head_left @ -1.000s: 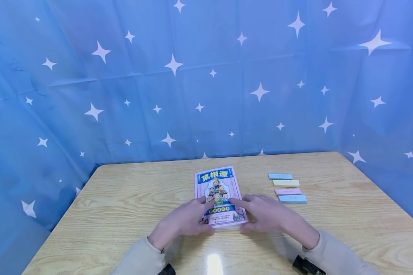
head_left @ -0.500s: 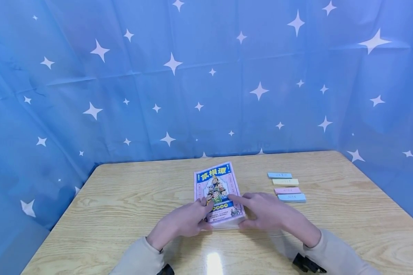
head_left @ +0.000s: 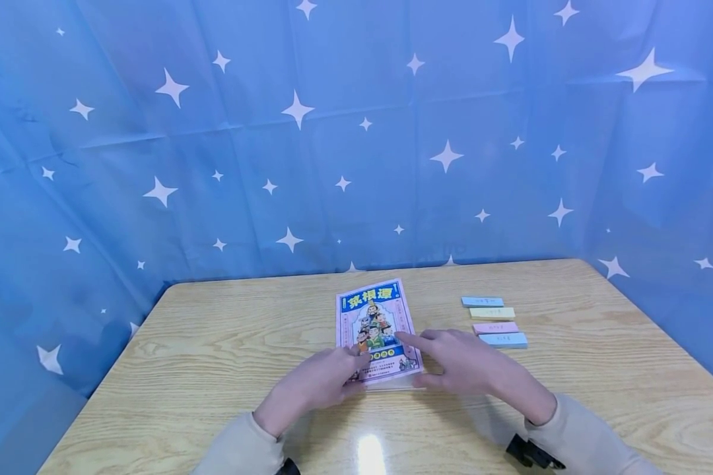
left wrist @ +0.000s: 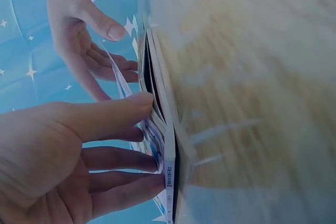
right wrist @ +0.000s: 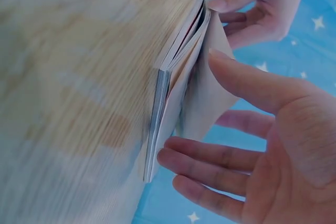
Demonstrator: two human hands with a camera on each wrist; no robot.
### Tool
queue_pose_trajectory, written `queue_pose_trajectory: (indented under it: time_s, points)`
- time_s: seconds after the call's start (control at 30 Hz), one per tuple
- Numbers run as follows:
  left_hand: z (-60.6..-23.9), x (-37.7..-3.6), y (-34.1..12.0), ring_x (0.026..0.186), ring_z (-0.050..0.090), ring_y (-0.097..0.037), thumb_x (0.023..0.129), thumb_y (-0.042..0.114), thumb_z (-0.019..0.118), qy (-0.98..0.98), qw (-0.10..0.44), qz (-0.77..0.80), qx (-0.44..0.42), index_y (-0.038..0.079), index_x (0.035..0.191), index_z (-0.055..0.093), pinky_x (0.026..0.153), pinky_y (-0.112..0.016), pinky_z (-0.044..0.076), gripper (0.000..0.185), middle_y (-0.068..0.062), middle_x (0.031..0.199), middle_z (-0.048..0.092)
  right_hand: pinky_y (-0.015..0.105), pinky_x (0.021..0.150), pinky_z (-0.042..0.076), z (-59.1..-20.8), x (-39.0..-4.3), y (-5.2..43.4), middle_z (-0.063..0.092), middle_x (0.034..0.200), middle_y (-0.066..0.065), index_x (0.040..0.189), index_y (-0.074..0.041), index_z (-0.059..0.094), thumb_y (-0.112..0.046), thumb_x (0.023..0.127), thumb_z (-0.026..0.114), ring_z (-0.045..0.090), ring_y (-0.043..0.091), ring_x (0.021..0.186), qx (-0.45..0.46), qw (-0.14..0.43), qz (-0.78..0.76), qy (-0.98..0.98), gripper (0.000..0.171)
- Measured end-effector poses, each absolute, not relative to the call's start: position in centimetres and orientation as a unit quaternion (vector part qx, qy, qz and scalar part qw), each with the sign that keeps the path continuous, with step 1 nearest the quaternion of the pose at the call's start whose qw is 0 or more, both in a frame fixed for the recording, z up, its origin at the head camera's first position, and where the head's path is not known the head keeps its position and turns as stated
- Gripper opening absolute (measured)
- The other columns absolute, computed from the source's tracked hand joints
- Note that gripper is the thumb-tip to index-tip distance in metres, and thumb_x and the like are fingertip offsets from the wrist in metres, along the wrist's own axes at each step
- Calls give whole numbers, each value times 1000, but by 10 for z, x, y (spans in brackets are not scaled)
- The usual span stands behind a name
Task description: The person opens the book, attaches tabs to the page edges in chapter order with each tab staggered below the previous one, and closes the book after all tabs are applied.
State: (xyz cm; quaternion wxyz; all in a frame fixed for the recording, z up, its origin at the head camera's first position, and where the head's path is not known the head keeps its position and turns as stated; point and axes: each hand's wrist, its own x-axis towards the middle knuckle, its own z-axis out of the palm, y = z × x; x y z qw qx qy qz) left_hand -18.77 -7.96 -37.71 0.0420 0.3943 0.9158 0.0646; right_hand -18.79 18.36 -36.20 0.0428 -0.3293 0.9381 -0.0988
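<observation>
A paperback book with a pink and blue illustrated cover lies on the table, its title at the far end. My left hand holds its near left corner; in the left wrist view the thumb is at the lower page edge and the fingers lie by the spine. My right hand is at the near right side, index finger at the cover. In the right wrist view, the front cover stands raised from the pages. There the right thumb is apart from the pages and the fingers are spread and slightly bent.
To the book's right lie several paper strips with handwriting: a blue strip, a yellow strip, a pink strip and a nearer blue strip. Behind the wooden table hangs a blue star-patterned curtain.
The book's cover has shifted slightly toward the far side. Its page block showed thick at the near edge half a second ago and shows thinner now. Both hands stay nearly in place.
</observation>
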Motion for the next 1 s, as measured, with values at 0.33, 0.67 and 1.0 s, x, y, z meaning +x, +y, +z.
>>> queue_pose_trajectory:
  time_s: [0.33,0.67,1.0]
  points:
    - [-375,-185,-80,102,70,-19,104,22,60,913,51,26,404,9,126,66,78,-26,57,27,-18,134,62,44,79,57,-358,-187,186,67,123,18,151,-14,49,-41,90,76,69,22,87,-326,33,-113,938,72]
    - [-374,-185,-86,115,65,-25,106,16,54,901,40,54,429,2,140,58,82,-25,57,37,-19,145,53,38,77,57,-356,-189,188,67,124,21,157,3,28,-45,97,66,70,21,86,-309,34,-137,941,86]
    - [-371,-181,-87,85,73,-17,102,13,61,900,26,57,430,-1,151,44,63,-13,52,53,-21,150,46,31,64,44,-360,-191,187,42,63,-8,154,8,30,-46,110,33,35,6,52,-287,39,-186,939,70]
